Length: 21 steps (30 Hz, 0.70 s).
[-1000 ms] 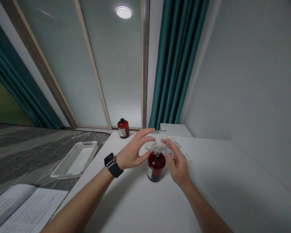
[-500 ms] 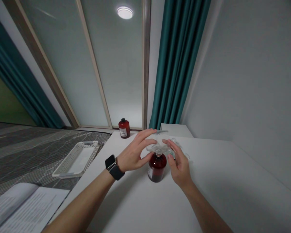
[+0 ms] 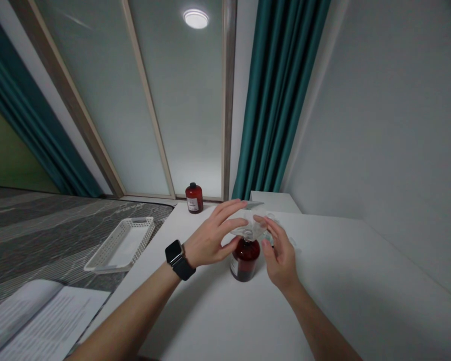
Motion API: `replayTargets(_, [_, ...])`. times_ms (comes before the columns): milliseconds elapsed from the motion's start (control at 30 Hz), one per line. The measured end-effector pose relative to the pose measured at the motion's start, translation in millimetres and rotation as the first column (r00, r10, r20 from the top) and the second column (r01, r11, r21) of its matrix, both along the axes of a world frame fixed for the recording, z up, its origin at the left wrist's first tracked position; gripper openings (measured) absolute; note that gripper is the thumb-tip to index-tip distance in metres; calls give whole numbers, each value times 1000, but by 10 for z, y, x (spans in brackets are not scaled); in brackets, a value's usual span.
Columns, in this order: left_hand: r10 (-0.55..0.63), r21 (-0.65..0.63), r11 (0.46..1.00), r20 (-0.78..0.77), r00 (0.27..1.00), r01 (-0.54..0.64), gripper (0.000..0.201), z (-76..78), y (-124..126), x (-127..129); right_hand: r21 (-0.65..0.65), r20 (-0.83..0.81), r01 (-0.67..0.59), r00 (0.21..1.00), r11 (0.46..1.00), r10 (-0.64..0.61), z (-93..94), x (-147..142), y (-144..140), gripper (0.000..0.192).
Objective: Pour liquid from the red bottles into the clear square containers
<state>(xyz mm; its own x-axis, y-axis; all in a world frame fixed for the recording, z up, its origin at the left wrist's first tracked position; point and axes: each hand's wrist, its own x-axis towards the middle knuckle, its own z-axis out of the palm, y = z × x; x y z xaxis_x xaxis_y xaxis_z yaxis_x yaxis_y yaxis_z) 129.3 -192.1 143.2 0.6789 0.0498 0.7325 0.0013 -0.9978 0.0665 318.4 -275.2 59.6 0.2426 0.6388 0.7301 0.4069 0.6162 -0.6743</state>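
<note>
On the white table [image 3: 225, 311] stands a dark red-brown bottle [image 3: 245, 260] with a pale label on its left side. A clear plastic piece [image 3: 250, 225] with thin flat edges sits over the bottle's mouth; its exact kind is hard to make out. From the left, my left hand [image 3: 214, 235], with a black watch on the wrist, holds the piece between curved fingers, its thumb low near the bottle's neck. The fingertips of my right hand [image 3: 280, 253] grip the piece's right edge. Behind that hand, other clear items [image 3: 274, 220] lie partly hidden.
A second red-brown bottle [image 3: 194, 199] with a dark cap stands at the table's far left corner. Left of the table are a white perforated basket [image 3: 92, 263] and an open book [image 3: 63, 311]. A white box-like block [image 3: 276, 201] stands behind the far edge.
The view has shifted slightly. Both hands stay around the clear plastic piece above the bottle, which stands in the same place; the piece's tilt differs a little.
</note>
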Motion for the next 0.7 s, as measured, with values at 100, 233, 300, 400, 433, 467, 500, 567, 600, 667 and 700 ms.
replayTargets(100, [1, 6, 1000, -1, 1000, -1, 42, 11, -9, 5, 5, 1, 14, 1000, 1000, -14, -11, 5, 8, 41])
replayTargets(233, [3, 10, 1000, -15, 1000, -3, 41, 24, -25, 5, 18, -3, 30, 1000, 999, -30, -18, 7, 10, 40])
replayTargets(300, [5, 15, 1000, -21, 1000, -5, 41, 24, -31, 4, 26, -6, 35, 999, 999, -35, -21, 6, 11, 40])
replayTargets(400, [5, 27, 1000, -24, 1000, -5, 41, 15, -32, 6, 41, -6, 44, 999, 998, -43, -31, 5, 15, 40])
replayTargets(433, [4, 31, 1000, -25, 1000, -3, 41, 11, -31, 7, 43, -5, 45, 999, 998, -44, -34, 4, 16, 40])
replayTargets(467, [4, 34, 999, -25, 1000, -3, 41, 8, -30, 9, 43, -4, 45, 999, 998, -45, -38, 5, 18, 40])
replayTargets(500, [4, 37, 999, -24, 1000, -3, 40, 6, -29, 11, 42, -3, 46, 999, 998, -46, -42, 5, 20, 40])
replayTargets(567, [6, 43, 999, -22, 1000, -5, 40, 7, -29, 15, 45, -3, 53, 999, 998, -53, -48, 6, 24, 39])
replayTargets(600, [7, 46, 999, -22, 1000, -6, 39, 8, -30, 16, 49, -3, 58, 998, 997, -58, -50, 6, 26, 39])
replayTargets(667, [8, 55, 998, -24, 1000, -7, 39, 14, -33, 17, 54, -6, 67, 998, 996, -66, -51, 7, 27, 39])
replayTargets(700, [9, 60, 998, -27, 1000, -7, 40, 16, -35, 17, 55, -8, 70, 998, 996, -70, -51, 7, 27, 39])
